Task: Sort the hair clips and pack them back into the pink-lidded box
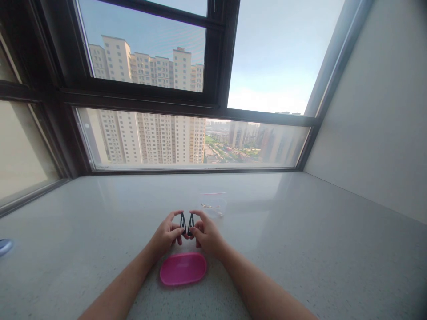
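Two black snap hair clips stand upright side by side, a small gap between them. My left hand (169, 231) is closed on the left hair clip (183, 222), index finger at its top and thumb near its lower end. In the same way my right hand (205, 231) pinches the right hair clip (191, 223). Just below both hands, on the speckled white counter (273, 249), lies a pink oval tray (183, 269) with nothing visible in it. Behind my right hand rests a clear zip bag (215, 201) with a thin gold-coloured item inside, its kind unclear.
A bluish rounded object (5, 246) is cut off at the far left edge. Dark window frames (190, 171) border the back of the counter, with tall buildings outside. A pale wall (376, 120) rises on the right.
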`<state>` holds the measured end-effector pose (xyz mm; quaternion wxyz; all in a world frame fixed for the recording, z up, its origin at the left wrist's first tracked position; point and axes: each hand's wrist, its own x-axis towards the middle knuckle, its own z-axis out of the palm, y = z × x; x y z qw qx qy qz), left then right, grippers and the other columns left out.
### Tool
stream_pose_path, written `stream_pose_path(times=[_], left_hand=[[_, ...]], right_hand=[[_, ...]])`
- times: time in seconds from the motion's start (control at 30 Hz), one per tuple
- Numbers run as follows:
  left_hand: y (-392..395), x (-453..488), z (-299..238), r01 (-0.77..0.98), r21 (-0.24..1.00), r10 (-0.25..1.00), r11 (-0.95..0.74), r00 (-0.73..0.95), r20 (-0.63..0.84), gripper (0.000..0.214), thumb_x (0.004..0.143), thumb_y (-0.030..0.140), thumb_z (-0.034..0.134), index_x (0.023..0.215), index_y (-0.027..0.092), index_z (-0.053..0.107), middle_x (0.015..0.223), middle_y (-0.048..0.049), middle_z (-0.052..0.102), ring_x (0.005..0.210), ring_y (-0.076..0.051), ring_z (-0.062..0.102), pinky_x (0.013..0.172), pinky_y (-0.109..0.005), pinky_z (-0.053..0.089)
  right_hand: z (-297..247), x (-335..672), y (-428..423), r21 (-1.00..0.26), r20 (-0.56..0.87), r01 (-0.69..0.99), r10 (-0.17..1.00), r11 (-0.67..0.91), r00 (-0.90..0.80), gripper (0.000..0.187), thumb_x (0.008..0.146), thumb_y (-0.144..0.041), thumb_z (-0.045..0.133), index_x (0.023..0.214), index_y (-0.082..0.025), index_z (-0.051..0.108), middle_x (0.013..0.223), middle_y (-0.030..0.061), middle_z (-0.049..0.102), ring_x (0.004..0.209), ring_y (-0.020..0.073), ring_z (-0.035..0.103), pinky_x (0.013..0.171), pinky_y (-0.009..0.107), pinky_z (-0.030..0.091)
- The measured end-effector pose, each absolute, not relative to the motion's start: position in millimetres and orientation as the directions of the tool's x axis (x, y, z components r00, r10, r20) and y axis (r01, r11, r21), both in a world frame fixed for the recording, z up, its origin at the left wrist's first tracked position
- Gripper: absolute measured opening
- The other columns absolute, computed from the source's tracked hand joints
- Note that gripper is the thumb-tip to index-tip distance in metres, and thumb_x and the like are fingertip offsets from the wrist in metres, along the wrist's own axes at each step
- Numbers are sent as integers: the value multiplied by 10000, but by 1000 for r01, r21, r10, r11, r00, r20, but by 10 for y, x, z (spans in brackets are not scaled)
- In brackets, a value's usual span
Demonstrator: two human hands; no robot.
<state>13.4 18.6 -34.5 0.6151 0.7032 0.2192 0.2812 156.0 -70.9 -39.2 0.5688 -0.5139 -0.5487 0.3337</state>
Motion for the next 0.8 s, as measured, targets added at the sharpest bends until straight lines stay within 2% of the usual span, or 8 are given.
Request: stream_pose_path(times=[0.17, 0.4, 0.53, 0.8], left_hand=[[161, 136, -305, -32, 988, 640, -152, 759, 123, 666, 704, 251, 582, 1281, 115, 277, 607, -29, 664, 448, -118, 544, 423, -186, 307], [147, 142, -293, -37, 993, 638, -115, 763, 102, 536, 742, 307, 520, 1213, 142, 323, 556, -17, 656, 397, -118, 539, 388, -176, 271], [145, 146, -297, -37, 993, 648, -112, 755, 101, 534, 750, 342, 507, 1204, 139, 314, 551, -16, 654, 387, -122, 540, 376, -175, 269], [117, 144, -277, -16, 984, 648, -178, 751, 130, 507, 771, 351, 526, 1192, 160, 317, 583, -9, 646, 413, -112, 539, 372, -162, 266]], right_hand=[[-444, 1567, -695, -945, 288, 211, 941, 249, 178, 538, 699, -208, 561, 1205, -256, 385, 593, -84, 464, 369, 47, 410, 313, 140, 374], [-428, 1573, -690, -948, 267, 220, 950, 229, 161, 449, 748, -266, 517, 1185, -247, 416, 602, -76, 467, 357, 44, 412, 314, 139, 351], [-398, 1577, -708, -942, 279, 237, 947, 237, 159, 406, 761, -280, 508, 1160, -243, 443, 622, -70, 475, 363, 41, 421, 318, 136, 345], [-396, 1591, -715, -935, 306, 240, 936, 262, 172, 477, 712, -210, 557, 1169, -250, 427, 627, -74, 493, 381, 49, 435, 335, 146, 359]])
